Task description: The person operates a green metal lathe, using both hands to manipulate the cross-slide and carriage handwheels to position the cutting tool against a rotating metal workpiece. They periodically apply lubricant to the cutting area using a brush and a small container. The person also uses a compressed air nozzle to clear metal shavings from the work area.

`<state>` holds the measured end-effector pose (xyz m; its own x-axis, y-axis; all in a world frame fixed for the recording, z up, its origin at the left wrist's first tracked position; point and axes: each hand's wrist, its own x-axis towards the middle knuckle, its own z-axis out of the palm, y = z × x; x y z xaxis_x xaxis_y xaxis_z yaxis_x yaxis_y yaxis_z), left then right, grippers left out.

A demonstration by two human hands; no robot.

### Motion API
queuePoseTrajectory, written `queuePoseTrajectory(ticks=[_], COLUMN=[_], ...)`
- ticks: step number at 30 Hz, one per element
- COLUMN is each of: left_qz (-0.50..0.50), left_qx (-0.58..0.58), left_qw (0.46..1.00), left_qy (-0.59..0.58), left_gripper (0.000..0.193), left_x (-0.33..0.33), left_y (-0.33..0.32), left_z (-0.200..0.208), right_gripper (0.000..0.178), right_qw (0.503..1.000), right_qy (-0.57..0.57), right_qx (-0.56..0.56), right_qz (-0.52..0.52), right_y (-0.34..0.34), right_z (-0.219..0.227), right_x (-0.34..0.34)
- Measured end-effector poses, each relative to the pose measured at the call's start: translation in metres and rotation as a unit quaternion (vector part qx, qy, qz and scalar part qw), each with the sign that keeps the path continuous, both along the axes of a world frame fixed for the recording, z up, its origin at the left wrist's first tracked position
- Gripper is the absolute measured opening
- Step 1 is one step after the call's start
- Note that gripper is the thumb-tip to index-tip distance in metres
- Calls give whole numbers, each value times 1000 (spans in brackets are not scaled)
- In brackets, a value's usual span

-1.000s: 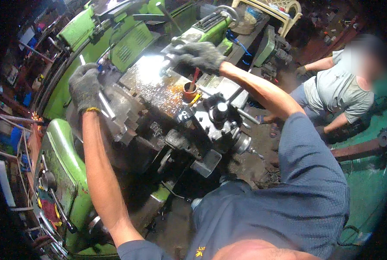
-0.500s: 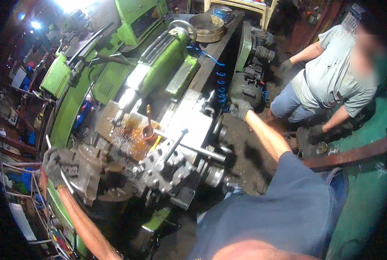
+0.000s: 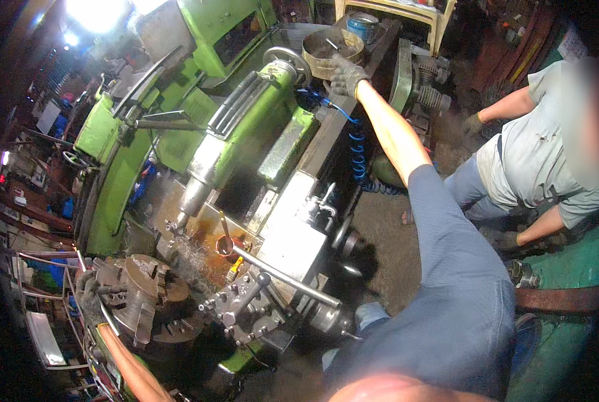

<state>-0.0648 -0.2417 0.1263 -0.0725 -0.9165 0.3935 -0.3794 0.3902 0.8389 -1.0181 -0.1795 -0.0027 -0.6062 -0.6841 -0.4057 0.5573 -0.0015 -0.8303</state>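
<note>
My gloved left hand (image 3: 91,299) is closed around a slim metal rod (image 3: 79,257) beside the lathe chuck (image 3: 140,278). The rod's two ends stick out past my fingers. My right arm stretches far forward, and its gloved hand (image 3: 348,78) is at the near rim of a round metal pan (image 3: 315,61) at the back of the lathe. Its fingers look extended; whether they touch the rim I cannot tell. A small pale piece (image 3: 332,44) lies in the pan.
Between my arms stand the tool post (image 3: 249,305), a reddish cup (image 3: 225,248) with a stick in it, and the green tailstock (image 3: 252,124) with its handwheel (image 3: 287,61). A blue coiled hose (image 3: 358,161) hangs at the right. A gloved co-worker (image 3: 524,151) bends nearby.
My right hand has moved forward and left, from beside the blue hose to the pan. My left hand stays on the rod by the chuck. The view has shifted slightly.
</note>
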Motion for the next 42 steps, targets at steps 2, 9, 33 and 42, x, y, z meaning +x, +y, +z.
queuePoseTrajectory(ticks=[2,9,33,42], left_qz=[30,37,-35,17], left_qx=[51,-25,-51,-41], left_qw=[998,999,998,998], left_qy=[27,-13,-34,-50], left_gripper=[20,23,24,28], left_x=[-23,-2,5,3], left_y=[16,20,19,28], left_z=[-4,0,-8,-4], right_gripper=[49,19,27,52], right_qw=[981,865,573,591], right_qy=[172,431,817,789], right_qx=[59,153,48,128], right_qz=[67,208,36,108], right_y=[20,89,-75,-116], right_z=[-33,-155,67,16], right_x=[29,71,160,116])
